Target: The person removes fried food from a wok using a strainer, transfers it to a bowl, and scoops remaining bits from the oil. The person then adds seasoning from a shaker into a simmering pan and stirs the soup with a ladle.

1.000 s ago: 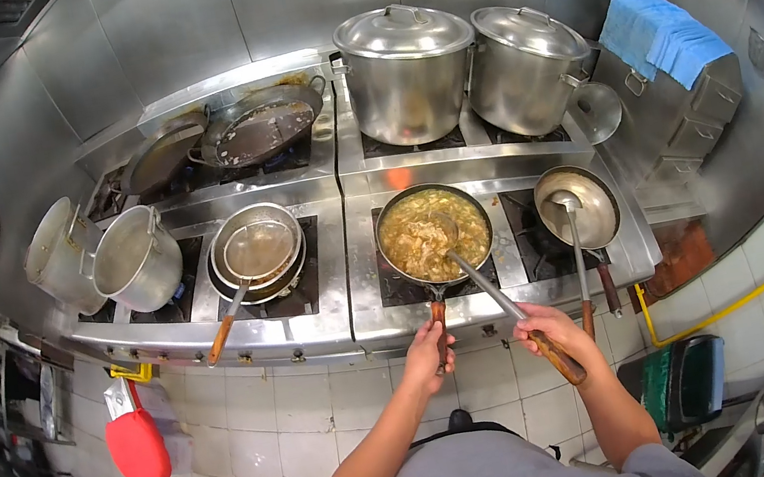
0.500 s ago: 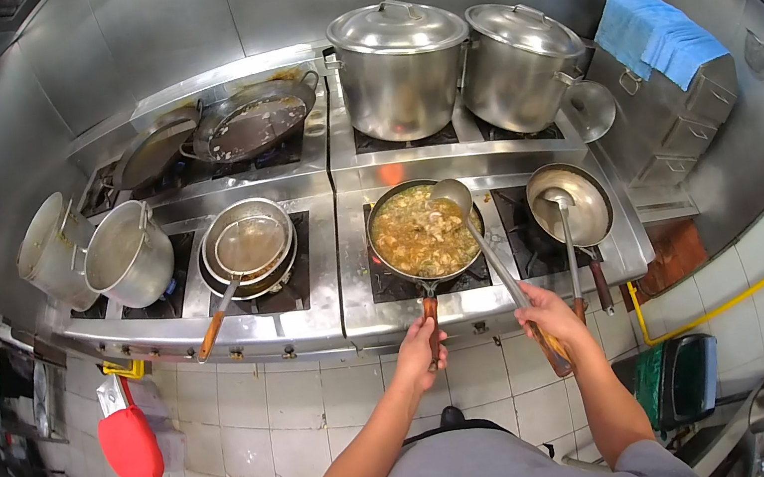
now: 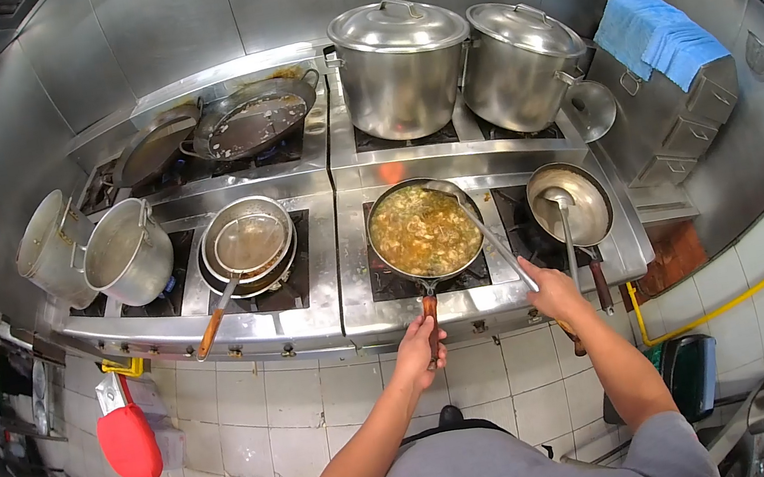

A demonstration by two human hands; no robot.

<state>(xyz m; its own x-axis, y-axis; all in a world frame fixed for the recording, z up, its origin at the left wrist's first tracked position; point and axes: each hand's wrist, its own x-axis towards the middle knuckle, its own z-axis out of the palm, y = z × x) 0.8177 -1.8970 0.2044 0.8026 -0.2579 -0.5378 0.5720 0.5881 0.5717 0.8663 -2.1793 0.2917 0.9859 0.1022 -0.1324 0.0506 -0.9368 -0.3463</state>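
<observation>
The pan (image 3: 392,273) sits on the stove (image 3: 326,273) holding loose, saucy food (image 3: 414,231); the left hand (image 3: 418,354) is wrapped around its handle (image 3: 430,315), on the near side. The right hand (image 3: 554,293), right of the pan's handle, grips the ladle (image 3: 502,249), whose bowl lies at the pan's far right edge; whether it dips into the food, I cannot tell. A jerk of the left hand could tip the pan and slop sauce over the rim; a hard shove of the ladle might do likewise. The right hand also looks close enough to the second ladle (image 3: 566,226), resting in the second pan (image 3: 591,222) right of the pan, to knock it. Behind the pan stand two lidded pots (image 3: 406,93); behind and left, two woks (image 3: 283,101); left, one sieve (image 3: 247,244); farther left, two open pots (image 3: 140,287).
</observation>
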